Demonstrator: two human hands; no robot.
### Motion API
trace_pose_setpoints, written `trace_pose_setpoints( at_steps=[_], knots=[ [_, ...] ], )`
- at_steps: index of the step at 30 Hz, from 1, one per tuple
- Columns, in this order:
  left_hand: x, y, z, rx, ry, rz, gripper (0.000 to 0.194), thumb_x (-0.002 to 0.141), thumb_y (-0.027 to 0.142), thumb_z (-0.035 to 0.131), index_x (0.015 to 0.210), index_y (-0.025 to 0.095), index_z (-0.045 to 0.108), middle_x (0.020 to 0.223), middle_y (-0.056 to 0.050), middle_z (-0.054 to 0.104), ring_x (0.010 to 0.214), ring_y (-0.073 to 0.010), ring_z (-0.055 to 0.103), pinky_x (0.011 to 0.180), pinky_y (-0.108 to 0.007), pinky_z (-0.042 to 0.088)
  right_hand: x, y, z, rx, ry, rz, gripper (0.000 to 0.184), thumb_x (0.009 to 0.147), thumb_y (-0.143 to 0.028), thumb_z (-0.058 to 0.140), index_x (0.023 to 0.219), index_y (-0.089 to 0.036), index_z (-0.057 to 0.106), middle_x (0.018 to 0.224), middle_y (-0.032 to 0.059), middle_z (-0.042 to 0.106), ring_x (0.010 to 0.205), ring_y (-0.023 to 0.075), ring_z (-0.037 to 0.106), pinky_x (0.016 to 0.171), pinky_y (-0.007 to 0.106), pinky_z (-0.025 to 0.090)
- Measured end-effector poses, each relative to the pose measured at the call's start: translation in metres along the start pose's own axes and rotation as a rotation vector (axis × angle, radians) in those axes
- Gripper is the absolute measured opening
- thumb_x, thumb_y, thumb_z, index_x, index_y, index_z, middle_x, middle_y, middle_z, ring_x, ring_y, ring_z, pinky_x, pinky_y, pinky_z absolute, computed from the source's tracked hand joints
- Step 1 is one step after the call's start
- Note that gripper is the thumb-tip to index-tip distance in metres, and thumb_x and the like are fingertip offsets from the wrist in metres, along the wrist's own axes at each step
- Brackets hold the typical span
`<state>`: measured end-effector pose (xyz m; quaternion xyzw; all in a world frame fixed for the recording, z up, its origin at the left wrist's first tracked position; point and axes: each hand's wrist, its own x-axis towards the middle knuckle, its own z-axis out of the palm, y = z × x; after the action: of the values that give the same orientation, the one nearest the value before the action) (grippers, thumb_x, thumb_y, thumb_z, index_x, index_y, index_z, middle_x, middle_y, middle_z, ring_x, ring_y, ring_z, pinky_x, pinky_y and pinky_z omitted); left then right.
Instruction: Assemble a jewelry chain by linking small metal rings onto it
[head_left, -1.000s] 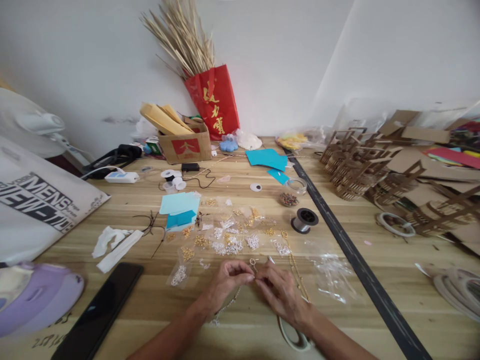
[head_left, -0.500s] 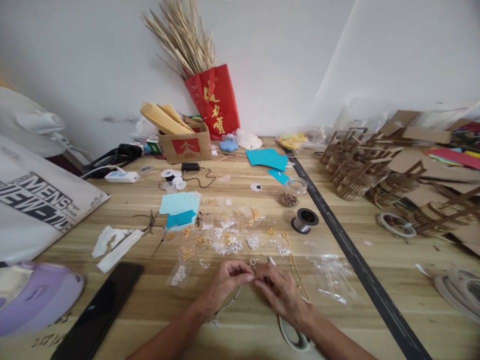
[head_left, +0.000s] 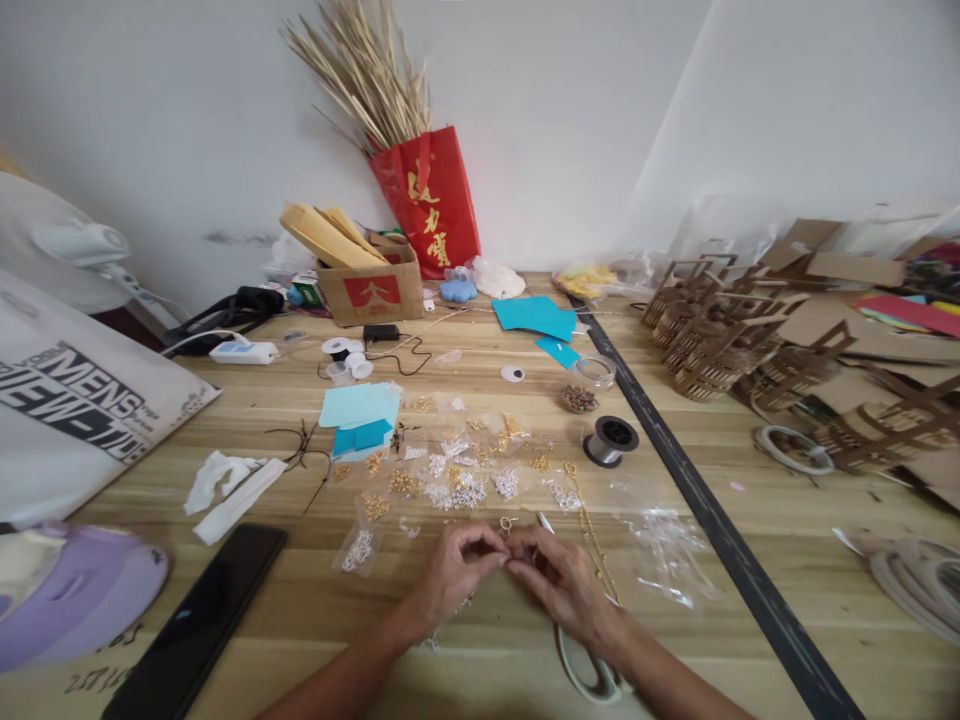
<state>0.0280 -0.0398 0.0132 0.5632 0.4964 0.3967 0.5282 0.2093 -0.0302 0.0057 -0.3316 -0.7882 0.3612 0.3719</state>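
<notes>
My left hand [head_left: 459, 568] is pinched at the fingertips on a thin silver chain [head_left: 465, 603], which hangs below it toward the table. My right hand [head_left: 559, 578] also pinches, its fingertips meeting those of the left; whatever lies between them is too small to make out. Just beyond the fingertips is a small metal ring [head_left: 507, 523]. Partly covered by my right hand and wrist lies a pair of scissors [head_left: 574, 668] with pale handles. A gold chain [head_left: 596, 555] rests to the right of that hand.
Small bags of gold and silver findings [head_left: 465, 490] lie beyond my hands. A wire spool [head_left: 611, 441], a dish of beads [head_left: 578, 399] and clear plastic bags [head_left: 667, 550] are to the right. A black phone [head_left: 199, 620] lies left; woven baskets [head_left: 720, 330] stand far right.
My hands have shifted slightly and the fingertips have come closer together. Less of the silver chain shows below my left hand. The things on the table stay put.
</notes>
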Motion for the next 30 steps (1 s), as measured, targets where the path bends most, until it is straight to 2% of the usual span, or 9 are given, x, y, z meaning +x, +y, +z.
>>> trace_pose_setpoints(
  at_steps=[6, 12, 30],
  knots=[
    [-0.001, -0.006, 0.001, 0.129, 0.039, 0.166, 0.009, 0.074, 0.014, 0.062, 0.068, 0.016, 0.069, 0.071, -0.004, 0.069, 0.069, -0.0170, 0.062, 0.069, -0.026, 0.047, 0.002, -0.002, -0.001, 0.001, -0.006, 0.037, 0.015, 0.094, -0.030, 0.051, 0.092, -0.020, 0.062, 0.077, 0.0025, 0.066, 0.067, 0.0139, 0.061, 0.062, 0.022, 0.049],
    [-0.002, -0.012, 0.004, 0.198, 0.053, 0.242, 0.011, 0.073, 0.008, 0.060, 0.069, 0.016, 0.068, 0.072, -0.005, 0.069, 0.070, -0.0170, 0.063, 0.068, -0.025, 0.047, 0.000, 0.000, 0.000, 0.002, -0.008, 0.045, 0.010, 0.093, -0.027, 0.053, 0.091, -0.020, 0.060, 0.075, 0.0011, 0.065, 0.064, 0.0127, 0.059, 0.059, 0.021, 0.047],
    [-0.004, -0.016, 0.004, 0.400, 0.081, 0.325, 0.013, 0.073, 0.007, 0.058, 0.068, 0.018, 0.064, 0.069, -0.003, 0.065, 0.067, -0.0167, 0.059, 0.065, -0.026, 0.045, 0.002, -0.004, 0.001, -0.044, -0.058, -0.013, 0.011, 0.096, -0.025, 0.047, 0.090, -0.021, 0.054, 0.072, 0.0001, 0.059, 0.062, 0.0130, 0.056, 0.057, 0.021, 0.044]
  ],
)
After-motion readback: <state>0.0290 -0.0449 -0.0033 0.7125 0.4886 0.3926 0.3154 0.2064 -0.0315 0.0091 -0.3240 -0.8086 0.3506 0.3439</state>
